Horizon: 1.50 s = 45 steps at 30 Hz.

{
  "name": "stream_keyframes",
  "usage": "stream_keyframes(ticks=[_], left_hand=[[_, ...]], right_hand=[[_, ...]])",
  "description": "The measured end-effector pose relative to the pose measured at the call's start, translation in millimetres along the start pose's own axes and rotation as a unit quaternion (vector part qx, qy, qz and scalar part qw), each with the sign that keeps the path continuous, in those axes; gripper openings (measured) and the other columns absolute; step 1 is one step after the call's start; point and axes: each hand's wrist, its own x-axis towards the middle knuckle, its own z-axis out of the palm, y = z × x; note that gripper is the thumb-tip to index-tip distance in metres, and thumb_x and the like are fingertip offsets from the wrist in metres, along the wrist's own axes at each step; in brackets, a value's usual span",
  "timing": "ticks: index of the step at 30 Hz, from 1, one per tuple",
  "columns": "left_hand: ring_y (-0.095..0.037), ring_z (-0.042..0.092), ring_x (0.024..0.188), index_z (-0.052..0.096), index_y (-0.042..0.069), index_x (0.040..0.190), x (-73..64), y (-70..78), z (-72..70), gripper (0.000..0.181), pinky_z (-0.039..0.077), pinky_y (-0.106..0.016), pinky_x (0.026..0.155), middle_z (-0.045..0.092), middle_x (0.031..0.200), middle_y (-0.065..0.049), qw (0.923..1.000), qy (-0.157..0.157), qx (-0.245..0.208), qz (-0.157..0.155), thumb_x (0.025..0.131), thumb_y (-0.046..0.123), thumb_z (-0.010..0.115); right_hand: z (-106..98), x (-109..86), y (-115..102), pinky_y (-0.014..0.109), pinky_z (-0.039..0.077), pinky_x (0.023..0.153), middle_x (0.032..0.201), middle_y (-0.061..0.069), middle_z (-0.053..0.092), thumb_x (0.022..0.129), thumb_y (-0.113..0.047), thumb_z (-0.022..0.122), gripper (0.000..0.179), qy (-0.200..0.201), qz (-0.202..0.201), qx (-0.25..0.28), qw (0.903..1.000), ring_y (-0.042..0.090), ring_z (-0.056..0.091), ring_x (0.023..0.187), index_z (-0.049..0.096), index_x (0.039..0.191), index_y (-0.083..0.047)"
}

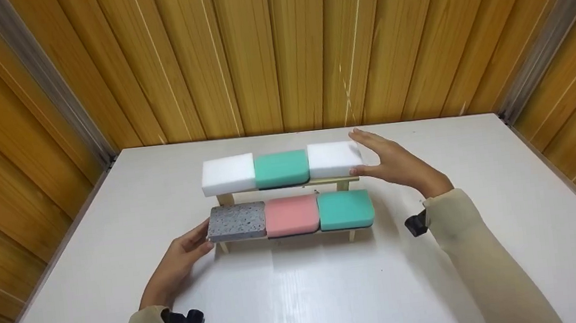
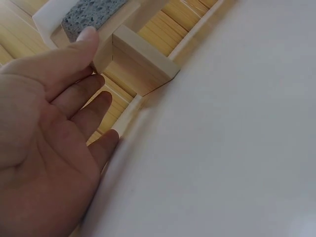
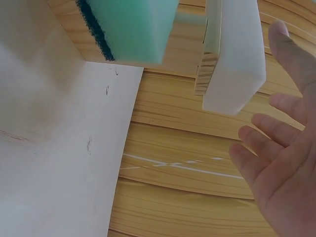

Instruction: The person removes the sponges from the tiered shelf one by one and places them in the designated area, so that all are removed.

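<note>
A two-level wooden stand (image 2: pixel 143 61) carries two rows of blocks. On the lower level lie a grey speckled, pitted block (image 1: pixel 237 222), a pink sponge (image 1: pixel 292 215) and a green sponge (image 1: pixel 346 209) with a dark scouring underside. Above and behind, another green sponge (image 1: pixel 282 168) sits between a left white foam block (image 1: pixel 228 174) and a right white foam block (image 1: pixel 334 159). My left hand (image 1: pixel 173 267) is at the grey block's outer end, thumb tip right at its edge, fingers loosely bent. Spread around the right white block's outer end, my right hand (image 1: pixel 398 161) has relaxed fingers.
The stand is on a white table (image 1: pixel 302 299), towards its far side. Wood-patterned panels (image 1: pixel 276 50) rise behind the table and along both sides, with grey metal posts (image 1: pixel 46 74) in the corners. Black wrist cameras (image 1: pixel 189 320) stick out from both sleeves.
</note>
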Motion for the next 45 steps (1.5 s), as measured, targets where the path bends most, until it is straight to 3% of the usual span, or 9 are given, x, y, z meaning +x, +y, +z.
stream_keyframes(ticks=[7, 15, 20, 29, 35, 45], left_hand=[[-0.024, 0.025, 0.146, 0.031, 0.008, 0.150, -2.8, -1.3, 2.3, 0.067, 0.026, -0.036, 0.117, 0.028, 0.157, -0.008, 1.0000, 0.004, -0.007, -0.001, 0.094, 0.025, 0.062], [-0.027, 0.026, 0.145, 0.030, 0.003, 0.149, 4.1, -0.7, 4.3, 0.063, 0.025, -0.033, 0.117, 0.029, 0.156, -0.012, 0.9997, -0.010, -0.013, 0.017, 0.095, 0.020, 0.059], [-0.027, 0.025, 0.146, 0.029, 0.005, 0.150, 3.6, -1.1, 2.8, 0.064, 0.024, -0.036, 0.117, 0.028, 0.156, -0.011, 0.9998, -0.013, -0.011, 0.014, 0.095, 0.022, 0.059], [-0.023, 0.025, 0.146, 0.030, 0.009, 0.150, 0.5, -1.2, 1.8, 0.066, 0.025, -0.034, 0.118, 0.028, 0.157, -0.007, 1.0000, -0.006, 0.006, 0.001, 0.095, 0.028, 0.060], [-0.027, 0.025, 0.146, 0.030, 0.007, 0.150, 1.7, 1.1, 1.1, 0.066, 0.023, -0.038, 0.118, 0.028, 0.157, -0.010, 0.9998, -0.011, 0.010, 0.015, 0.095, 0.028, 0.060], [-0.024, 0.025, 0.146, 0.031, 0.010, 0.150, -0.2, -0.4, 0.4, 0.066, 0.023, -0.039, 0.119, 0.030, 0.157, -0.007, 0.9999, -0.003, 0.012, -0.001, 0.094, 0.030, 0.060]], right_hand=[[4.6, 2.5, 2.1, 0.054, 0.019, 0.120, 0.161, 0.009, 0.021, 0.087, -0.040, 0.069, 0.082, -0.010, 0.002, 0.005, 0.9999, 0.032, 0.018, 0.148, 0.027, 0.152, -0.011], [4.0, 1.8, 4.3, 0.056, 0.022, 0.119, 0.158, 0.014, 0.025, 0.087, -0.034, 0.070, 0.076, -0.007, 0.013, 0.003, 0.9999, 0.036, 0.021, 0.146, 0.035, 0.149, -0.008], [4.6, 2.2, 4.6, 0.057, 0.024, 0.117, 0.157, 0.018, 0.026, 0.088, -0.031, 0.070, 0.066, -0.006, 0.009, 0.004, 0.9999, 0.038, 0.024, 0.145, 0.045, 0.143, -0.006], [5.8, 2.6, 5.8, 0.057, 0.028, 0.115, 0.152, 0.021, 0.035, 0.087, -0.027, 0.071, 0.061, 0.006, -0.005, 0.002, 1.0000, 0.040, 0.031, 0.141, 0.049, 0.139, -0.004], [4.0, 2.4, 5.4, 0.057, 0.028, 0.115, 0.151, 0.021, 0.037, 0.087, -0.029, 0.072, 0.061, 0.009, -0.002, 0.002, 1.0000, 0.040, 0.032, 0.141, 0.050, 0.138, -0.004], [1.9, -2.3, 5.6, 0.056, 0.031, 0.114, 0.150, 0.021, 0.039, 0.086, -0.025, 0.073, 0.059, 0.025, -0.020, -0.001, 0.9995, 0.039, 0.035, 0.140, 0.052, 0.137, -0.003]])
